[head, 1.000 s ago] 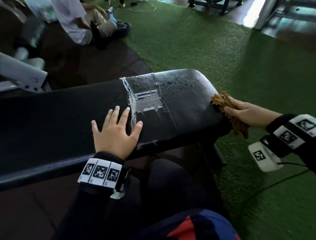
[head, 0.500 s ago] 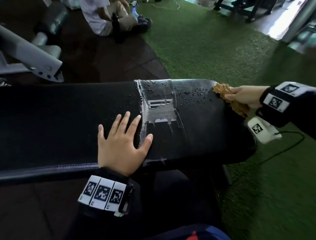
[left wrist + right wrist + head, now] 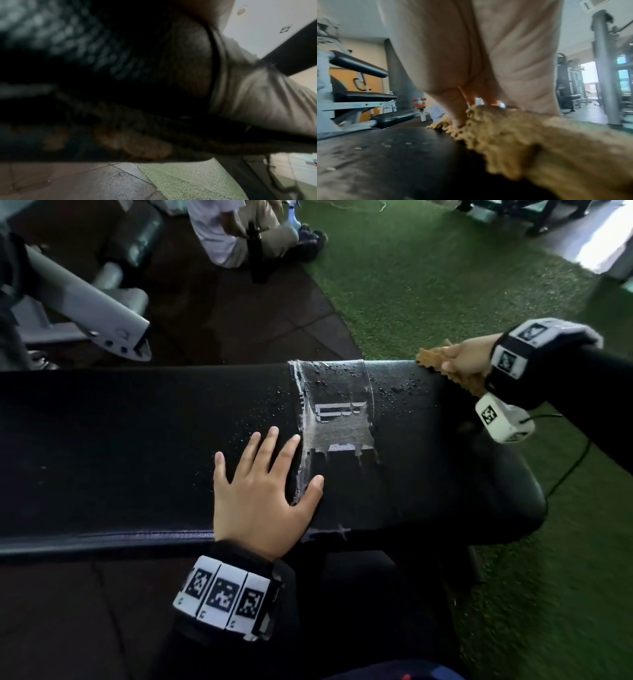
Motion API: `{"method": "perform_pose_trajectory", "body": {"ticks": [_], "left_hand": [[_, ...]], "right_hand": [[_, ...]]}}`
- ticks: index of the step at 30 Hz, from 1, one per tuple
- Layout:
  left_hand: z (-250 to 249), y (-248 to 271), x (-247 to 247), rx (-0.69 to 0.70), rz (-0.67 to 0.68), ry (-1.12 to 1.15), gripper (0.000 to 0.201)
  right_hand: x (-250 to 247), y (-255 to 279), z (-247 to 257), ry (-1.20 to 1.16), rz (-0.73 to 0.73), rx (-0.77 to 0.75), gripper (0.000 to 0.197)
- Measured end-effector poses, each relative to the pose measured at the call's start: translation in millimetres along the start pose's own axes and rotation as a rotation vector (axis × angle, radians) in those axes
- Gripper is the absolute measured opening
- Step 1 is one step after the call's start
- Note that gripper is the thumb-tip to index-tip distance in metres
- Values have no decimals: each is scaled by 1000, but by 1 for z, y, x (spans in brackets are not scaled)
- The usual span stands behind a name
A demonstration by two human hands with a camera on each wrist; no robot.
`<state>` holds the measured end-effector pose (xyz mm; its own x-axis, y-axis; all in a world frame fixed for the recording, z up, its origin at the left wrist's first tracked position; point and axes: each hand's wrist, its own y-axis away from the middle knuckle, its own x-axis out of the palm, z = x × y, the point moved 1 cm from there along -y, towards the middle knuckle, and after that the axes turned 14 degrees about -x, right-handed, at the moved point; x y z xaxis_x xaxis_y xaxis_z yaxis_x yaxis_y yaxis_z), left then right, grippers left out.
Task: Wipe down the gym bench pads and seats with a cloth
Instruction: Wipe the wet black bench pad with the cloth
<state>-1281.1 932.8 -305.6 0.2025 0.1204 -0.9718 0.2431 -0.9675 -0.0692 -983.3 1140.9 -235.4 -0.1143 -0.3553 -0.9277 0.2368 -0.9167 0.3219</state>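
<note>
A long black bench pad point(image 3: 120, 446) runs across the head view, with water drops and a band of clear tape point(image 3: 334, 419) near its right end. My left hand point(image 3: 263, 494) lies flat on the pad, fingers spread, just left of the tape. My right hand point(image 3: 462, 359) grips a crumpled brown cloth point(image 3: 433, 358) at the pad's far right corner. In the right wrist view the cloth point(image 3: 513, 135) rests on the pad point(image 3: 385, 155) under my fingers point(image 3: 458, 108). The left wrist view is dark and blurred.
Green turf point(image 3: 445, 285) lies beyond and to the right of the bench, dark rubber tiles point(image 3: 219, 313) to the left. A person in white point(image 3: 226, 231) sits on the floor at the far side. A grey machine frame point(image 3: 85, 306) stands far left.
My right hand has carried the cloth from the pad's right end up to its far right corner. My left hand has stayed flat on the pad.
</note>
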Motion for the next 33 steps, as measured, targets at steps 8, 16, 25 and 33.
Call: {"method": "perform_pose_trajectory", "body": {"ticks": [8, 16, 25, 33], "left_hand": [[-1, 1, 0, 0, -16, 10, 70], [-1, 0, 1, 1, -11, 12, 70], [0, 0, 2, -5, -19, -16, 71], [1, 0, 3, 5, -21, -12, 72]], "right_hand": [[30, 7, 74, 204, 104, -461, 53], [35, 74, -11, 42, 97, -621, 59], [7, -2, 6, 129, 33, -260, 48], [41, 31, 52, 224, 148, -624, 58]]}}
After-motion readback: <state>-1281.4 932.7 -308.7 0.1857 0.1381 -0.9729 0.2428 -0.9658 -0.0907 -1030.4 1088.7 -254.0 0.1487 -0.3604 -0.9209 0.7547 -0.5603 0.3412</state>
